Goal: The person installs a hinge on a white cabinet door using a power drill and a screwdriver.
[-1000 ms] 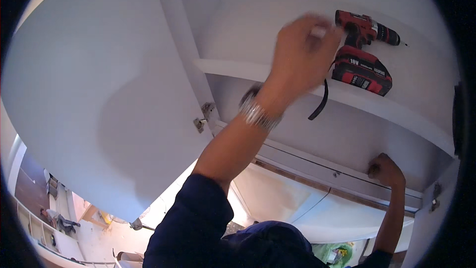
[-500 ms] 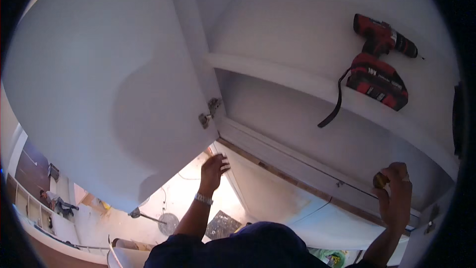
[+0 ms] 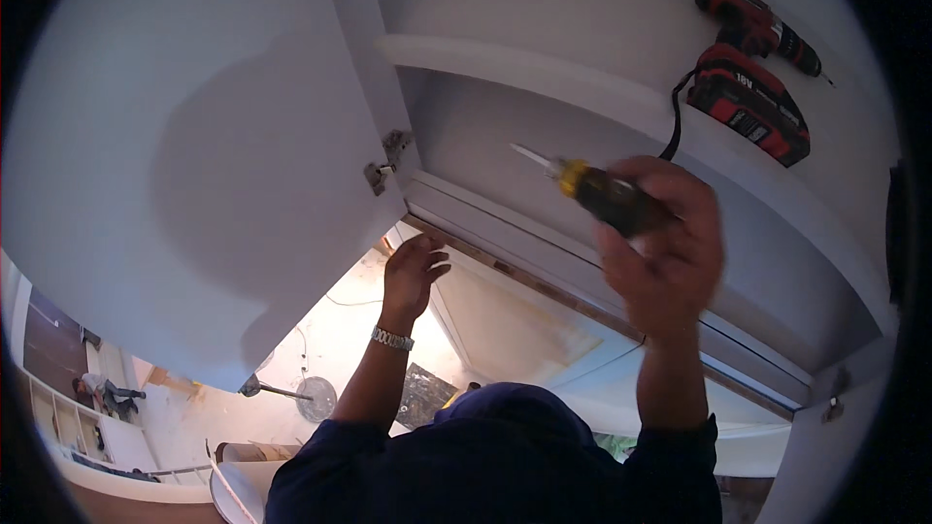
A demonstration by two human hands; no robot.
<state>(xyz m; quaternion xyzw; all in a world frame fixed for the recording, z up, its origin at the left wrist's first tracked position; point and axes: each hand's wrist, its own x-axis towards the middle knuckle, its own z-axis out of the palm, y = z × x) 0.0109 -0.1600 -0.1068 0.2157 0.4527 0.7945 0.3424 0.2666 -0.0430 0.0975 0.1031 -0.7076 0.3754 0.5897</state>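
My right hand (image 3: 670, 247) grips a screwdriver (image 3: 621, 202) by its dark, yellow-collared handle. Its thin blade points up and left, in front of the lower compartment of a white cabinet (image 3: 544, 126). My left hand (image 3: 413, 272), with a metal-banded watch (image 3: 391, 338) on the wrist, is raised by the cabinet's lower left corner. Its fingers are loosely bent and apart, with nothing visible in them. Beside that hand the white door (image 3: 233, 155) hangs swung out to the left, on a metal hinge (image 3: 385, 170).
A red and black cordless drill (image 3: 752, 58) lies on the cabinet's shelf (image 3: 524, 68), its strap hanging over the edge. A second hinge (image 3: 832, 408) shows at the right. Far below on the left, another person (image 3: 107, 393) is near a railing. A round metal base (image 3: 316, 398) stands on the floor.
My right hand has come up and to the left, bringing the screwdriver's blade into plain sight. The view has shifted, so the cabinet and drill appear higher. My left hand stays by the corner.
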